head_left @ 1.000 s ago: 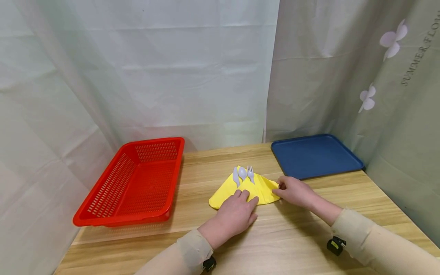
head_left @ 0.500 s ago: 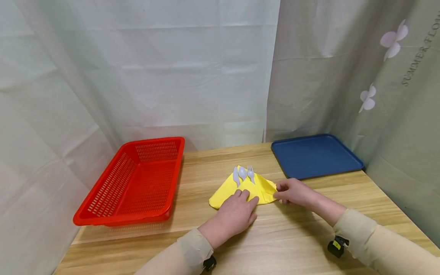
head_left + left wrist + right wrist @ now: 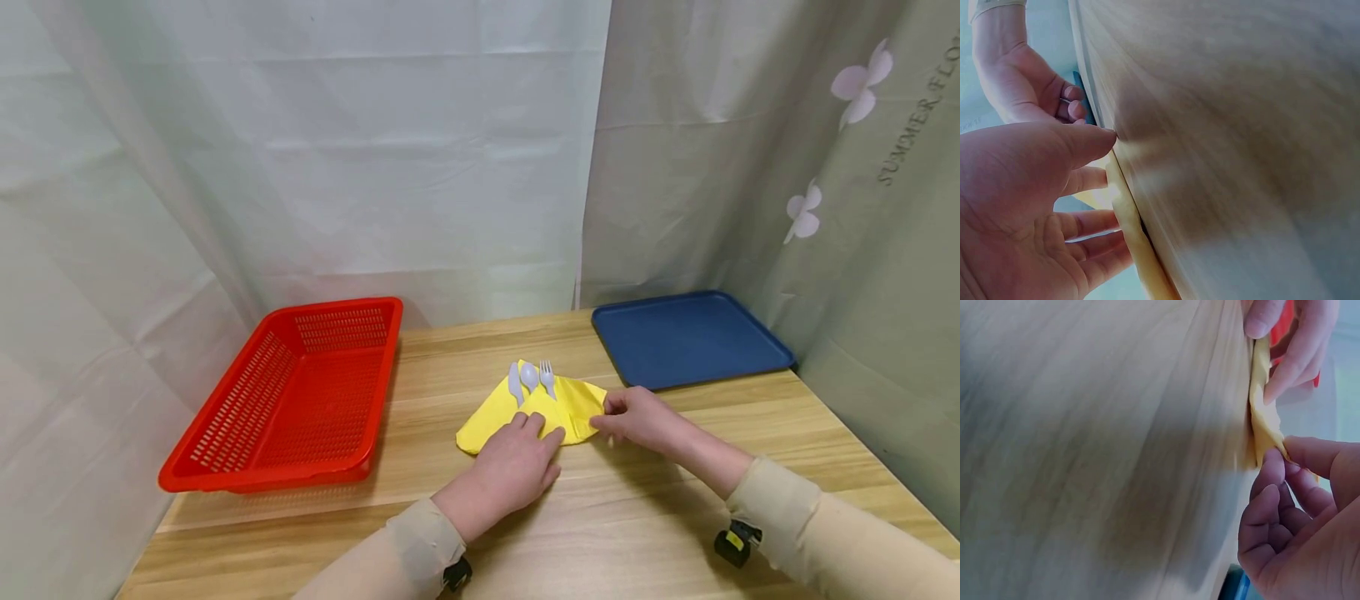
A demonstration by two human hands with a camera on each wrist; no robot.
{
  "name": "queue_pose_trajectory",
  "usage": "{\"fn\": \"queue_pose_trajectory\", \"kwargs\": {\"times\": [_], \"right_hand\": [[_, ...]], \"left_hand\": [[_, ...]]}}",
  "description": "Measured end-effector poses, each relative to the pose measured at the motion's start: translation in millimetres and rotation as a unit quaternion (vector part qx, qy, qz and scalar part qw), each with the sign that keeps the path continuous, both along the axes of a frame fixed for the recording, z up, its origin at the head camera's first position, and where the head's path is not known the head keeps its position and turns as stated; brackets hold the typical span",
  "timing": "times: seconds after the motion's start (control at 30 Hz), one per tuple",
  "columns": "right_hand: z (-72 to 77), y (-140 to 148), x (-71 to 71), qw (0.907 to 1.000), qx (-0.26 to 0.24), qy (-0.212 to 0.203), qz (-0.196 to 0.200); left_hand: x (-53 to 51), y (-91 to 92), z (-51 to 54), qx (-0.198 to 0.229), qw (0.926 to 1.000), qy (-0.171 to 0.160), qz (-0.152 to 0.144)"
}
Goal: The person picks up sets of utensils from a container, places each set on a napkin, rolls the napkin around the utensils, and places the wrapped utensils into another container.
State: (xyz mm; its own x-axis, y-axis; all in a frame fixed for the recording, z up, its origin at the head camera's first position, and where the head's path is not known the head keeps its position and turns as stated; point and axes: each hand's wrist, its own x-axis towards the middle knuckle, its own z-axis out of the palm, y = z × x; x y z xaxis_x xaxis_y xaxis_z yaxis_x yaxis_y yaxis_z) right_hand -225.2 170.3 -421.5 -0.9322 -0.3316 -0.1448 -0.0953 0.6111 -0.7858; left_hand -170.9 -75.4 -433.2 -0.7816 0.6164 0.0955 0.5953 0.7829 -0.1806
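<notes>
One yellow napkin (image 3: 558,412) on the worktop (image 3: 442,367) in the head view, long axis crosswise, pale cutlery (image 3: 529,377) tucked into its fold; right grip (image 3: 641,417) at its right corner, left grip (image 3: 517,467) at its near edge. From the left wrist: fingers (image 3: 1094,222) laid over the napkin, unpinched. From the right: thumb (image 3: 1313,450) and forefinger (image 3: 1273,465) clamped on the napkin.

Curtained-off workspace, arranged as a booth. Pale curtains (image 3: 375,167) hang round the bench (image 3: 600,533) from 9 through 12 to 3 o'clock, the one at 2 o'clock bearing printed flowers (image 3: 860,85) and lettering (image 3: 913,129). The wood-grain bench spreads across 6 o'clock; small black devices (image 3: 732,545) sit at both sleeve cuffs (image 3: 774,493). Whether the surrounding building is a home or a lab cannot be told.
</notes>
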Motion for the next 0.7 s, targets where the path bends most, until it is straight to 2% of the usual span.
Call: {"fn": "queue_pose_trajectory", "kwargs": {"times": [0.27, 0.43, 0.7], "right_hand": [[6.5, -7, 2.0, 0.9973, 0.01, 0.07, 0.018], [7.7, -10, 0.6, 0.9955, 0.004, 0.091, 0.026], [5.9, -16, -3.2, 0.9911, -0.014, 0.12, 0.055]], "left_hand": [[0.0, 0.6, 1.2, -0.005, 0.9999, -0.01, 0.005], [-0.5, 1.4, 3.2, -0.005, 0.9997, -0.02, 0.01], [1.5, 2.5, 4.9, 0.0, 0.9999, -0.01, 0.006]]}}
